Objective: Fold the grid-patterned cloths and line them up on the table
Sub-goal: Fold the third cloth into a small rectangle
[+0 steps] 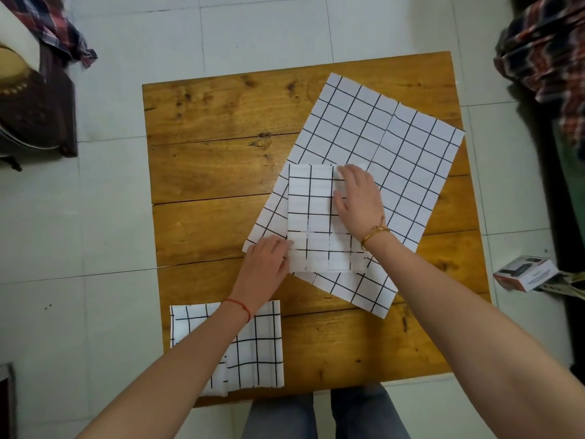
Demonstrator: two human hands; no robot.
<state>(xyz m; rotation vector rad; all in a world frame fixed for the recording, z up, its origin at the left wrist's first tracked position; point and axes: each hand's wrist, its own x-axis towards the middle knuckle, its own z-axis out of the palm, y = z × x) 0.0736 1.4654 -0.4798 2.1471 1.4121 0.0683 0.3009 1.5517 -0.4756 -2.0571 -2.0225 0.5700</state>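
Note:
A folded white cloth with black grid lines (313,217) lies on top of a larger unfolded grid cloth (389,160), which is spread at an angle over the right half of the wooden table (215,166). My right hand (357,198) rests flat on the folded cloth's right side with fingers straight. At that cloth's lower left corner is my left hand (266,264), fingertips on its edge. Another folded grid cloth (253,346) sits at the table's near left corner, partly under my left forearm.
The table stands on a pale tiled floor. A small boxed item (525,272) lies on the floor to the right. Plaid fabric (544,55) hangs at the upper right, and more plaid fabric with dark furniture (41,99) is at the upper left.

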